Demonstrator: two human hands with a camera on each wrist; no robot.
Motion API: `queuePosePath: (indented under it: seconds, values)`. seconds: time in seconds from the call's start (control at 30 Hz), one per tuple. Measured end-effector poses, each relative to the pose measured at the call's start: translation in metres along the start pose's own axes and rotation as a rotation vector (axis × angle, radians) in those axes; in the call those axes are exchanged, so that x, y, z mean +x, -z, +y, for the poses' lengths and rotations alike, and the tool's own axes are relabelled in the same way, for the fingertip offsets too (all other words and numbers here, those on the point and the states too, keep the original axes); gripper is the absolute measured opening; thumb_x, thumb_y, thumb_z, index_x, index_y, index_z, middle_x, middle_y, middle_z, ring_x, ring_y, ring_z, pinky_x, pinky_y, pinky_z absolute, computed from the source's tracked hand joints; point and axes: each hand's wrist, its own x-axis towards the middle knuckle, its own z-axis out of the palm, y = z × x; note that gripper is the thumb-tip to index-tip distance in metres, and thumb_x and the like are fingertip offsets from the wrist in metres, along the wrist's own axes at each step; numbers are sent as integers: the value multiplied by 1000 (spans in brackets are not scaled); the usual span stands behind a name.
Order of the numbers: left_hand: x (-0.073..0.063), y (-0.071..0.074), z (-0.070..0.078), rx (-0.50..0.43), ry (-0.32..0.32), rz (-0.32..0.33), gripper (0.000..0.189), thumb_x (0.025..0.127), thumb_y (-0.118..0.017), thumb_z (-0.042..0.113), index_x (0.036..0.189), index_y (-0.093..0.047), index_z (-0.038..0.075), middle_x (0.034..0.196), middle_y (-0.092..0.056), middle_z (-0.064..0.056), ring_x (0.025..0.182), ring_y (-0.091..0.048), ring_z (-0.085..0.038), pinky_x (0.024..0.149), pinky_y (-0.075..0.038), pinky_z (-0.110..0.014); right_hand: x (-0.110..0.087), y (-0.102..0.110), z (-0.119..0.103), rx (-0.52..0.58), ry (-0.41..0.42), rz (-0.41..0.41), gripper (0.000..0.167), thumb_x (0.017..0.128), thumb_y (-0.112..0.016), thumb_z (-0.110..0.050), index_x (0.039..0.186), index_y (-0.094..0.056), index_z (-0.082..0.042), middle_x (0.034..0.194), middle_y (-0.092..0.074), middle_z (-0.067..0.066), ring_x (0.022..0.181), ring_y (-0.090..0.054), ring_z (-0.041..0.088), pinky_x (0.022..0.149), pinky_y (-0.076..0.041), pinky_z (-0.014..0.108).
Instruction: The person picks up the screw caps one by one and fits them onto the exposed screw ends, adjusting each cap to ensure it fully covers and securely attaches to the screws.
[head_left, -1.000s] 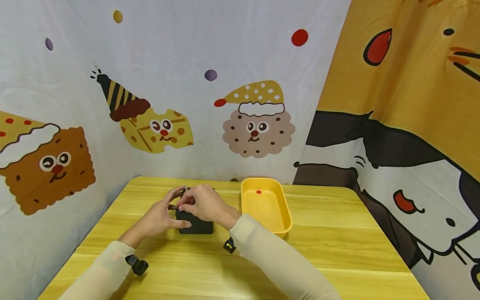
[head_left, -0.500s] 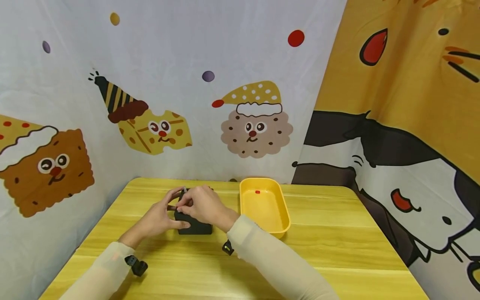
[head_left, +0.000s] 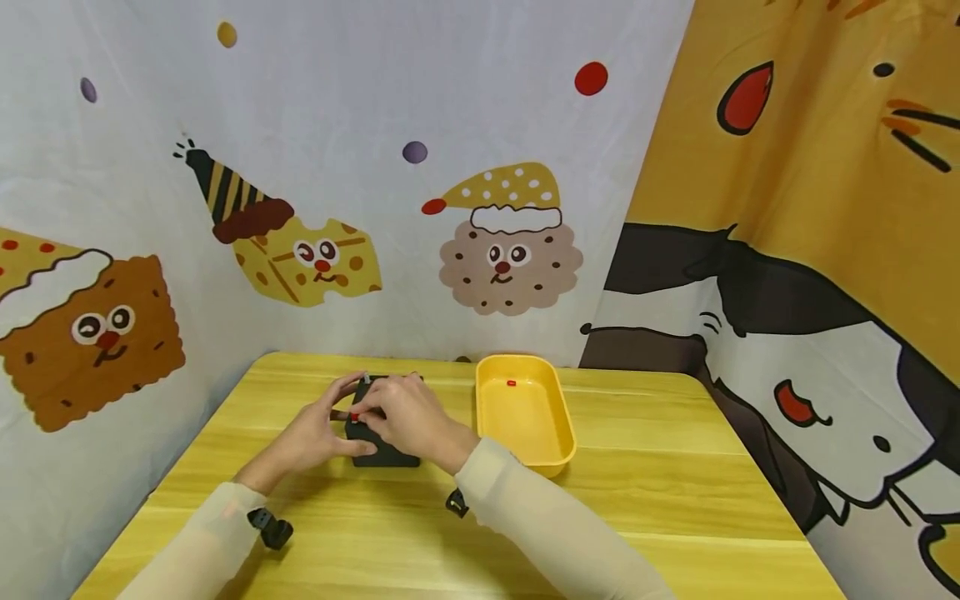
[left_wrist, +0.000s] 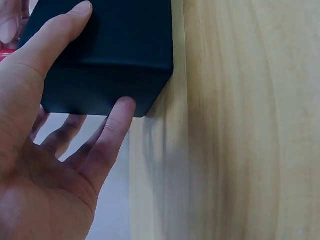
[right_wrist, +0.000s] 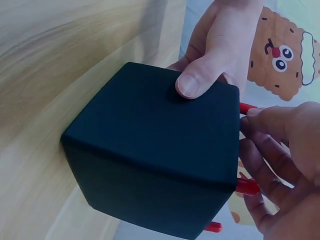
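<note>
A black box point(head_left: 390, 452) stands on the table, and red pegs point(right_wrist: 247, 187) stick out of its top face in the right wrist view. My left hand point(head_left: 306, 437) grips the box from the left, thumb on its near side and fingers around its left side. With thumb and fingers my right hand point(head_left: 412, 415) pinches a red peg point(right_wrist: 246, 107) at the near left corner of the top. That peg's lower end meets the box's top edge in the right wrist view. Much of the top is hidden behind the right hand in the head view.
A yellow tray point(head_left: 557, 460) stands just right of the box, with one small red piece point(head_left: 512, 383) in it. The wooden table point(head_left: 675, 492) ends at a printed curtain point(head_left: 360, 125) behind and at both sides.
My right fingertips have shifted slightly, and the red of the pinched peg now shows beside them. The left hand keeps its grip on the box. The head view has shifted a little.
</note>
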Motion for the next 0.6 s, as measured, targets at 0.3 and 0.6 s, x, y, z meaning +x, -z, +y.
queuePosePath:
  seconds: [0.3, 0.6]
  values:
    - [-2, 0, 1, 11, 22, -4, 122, 93, -104, 36, 185, -25, 22, 184, -37, -35, 138, -72, -56, 104, -69, -64, -1, 4, 1, 99, -51, -94, 24, 116, -78, -28, 137, -89, -25, 129, -88, -5, 114, -80, 15, 96, -62, 30]
    - [-1, 1, 1, 0, 30, 6, 121, 93, -104, 34, 185, -26, 22, 184, -38, -35, 140, -71, -55, 108, -68, -64, 1, 4, 3, 128, -44, -93, 24, 117, -76, -27, 138, -89, -23, 126, -89, -6, 109, -80, 13, 89, -59, 25]
